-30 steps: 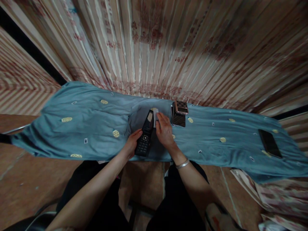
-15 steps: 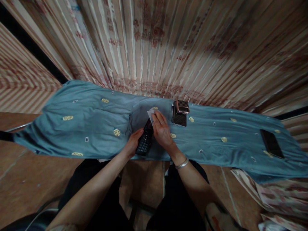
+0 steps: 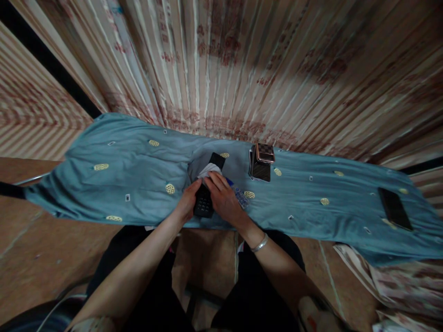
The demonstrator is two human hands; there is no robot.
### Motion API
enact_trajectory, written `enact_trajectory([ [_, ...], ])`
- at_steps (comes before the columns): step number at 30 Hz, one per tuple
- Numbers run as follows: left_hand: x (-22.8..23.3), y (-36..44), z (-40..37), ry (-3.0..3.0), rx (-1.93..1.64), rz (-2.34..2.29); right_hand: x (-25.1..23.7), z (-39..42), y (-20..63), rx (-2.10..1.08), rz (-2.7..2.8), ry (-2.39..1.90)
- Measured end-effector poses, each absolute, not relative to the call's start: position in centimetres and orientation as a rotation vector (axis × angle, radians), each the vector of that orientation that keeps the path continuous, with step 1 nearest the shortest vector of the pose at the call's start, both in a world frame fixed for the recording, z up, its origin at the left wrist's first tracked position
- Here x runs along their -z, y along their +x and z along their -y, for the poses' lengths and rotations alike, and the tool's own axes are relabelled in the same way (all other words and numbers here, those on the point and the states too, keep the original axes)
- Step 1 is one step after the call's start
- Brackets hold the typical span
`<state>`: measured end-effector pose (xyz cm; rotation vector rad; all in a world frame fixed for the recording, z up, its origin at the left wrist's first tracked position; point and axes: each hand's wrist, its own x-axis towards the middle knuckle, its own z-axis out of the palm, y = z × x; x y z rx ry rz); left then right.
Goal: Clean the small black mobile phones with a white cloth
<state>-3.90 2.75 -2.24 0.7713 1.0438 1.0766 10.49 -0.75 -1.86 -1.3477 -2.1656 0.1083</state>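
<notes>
A black open flip phone (image 3: pixel 206 193) with a keypad lies on the blue cloth (image 3: pixel 131 180) in front of me. My left hand (image 3: pixel 188 204) grips its lower left edge. My right hand (image 3: pixel 223 199) presses a small white wipe (image 3: pixel 208 169) onto the middle of the phone and hides most of the keypad. The phone's top end sticks out beyond the wipe. A small clear packet (image 3: pixel 239 196) with blue print lies just right of my right hand.
A dark checkered box (image 3: pixel 262 162) with a metallic lid stands on the cloth to the right. A black smartphone (image 3: pixel 393 208) lies far right on the cloth. Striped curtains (image 3: pixel 242 64) hang behind. Printed fabric (image 3: pixel 387 276) sits at the lower right.
My right hand has slid the white wipe from the phone's top end down toward its middle. The clear packet beside it has come into view. My left hand stays on the phone's edge.
</notes>
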Motion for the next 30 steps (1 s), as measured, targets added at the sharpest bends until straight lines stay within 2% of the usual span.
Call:
enact_trajectory([
  [30, 1.9, -4.5, -3.4, 0.680, -1.090, -0.952, 2.4, 0.8, 11.1, -0.117, 2.103, -1.361],
])
